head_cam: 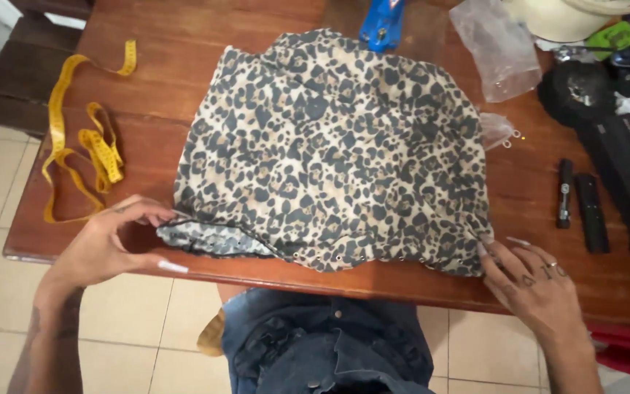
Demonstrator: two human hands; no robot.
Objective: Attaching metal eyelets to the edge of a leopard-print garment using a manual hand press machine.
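The brown tabletop (184,80) holds a spotted cloth (329,146), spread flat near the front edge. The left hand (111,244) pinches its left corner, folding it up. The right hand (534,281) lies open, fingertips maybe pressing the right corner down. A yellow tape (82,138) sits beside.

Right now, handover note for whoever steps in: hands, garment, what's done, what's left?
Left hand: pinching the leopard garment at its near-left corner, edge folded back so the lining shows.
Right hand: fingertips on the near-right corner.
Garment lies spread flat on the wooden table, eyelet edge nearest the person.
Yellow tape measure lies untouched at left.
Done: garment laid out. Left: measuring, seemingly.
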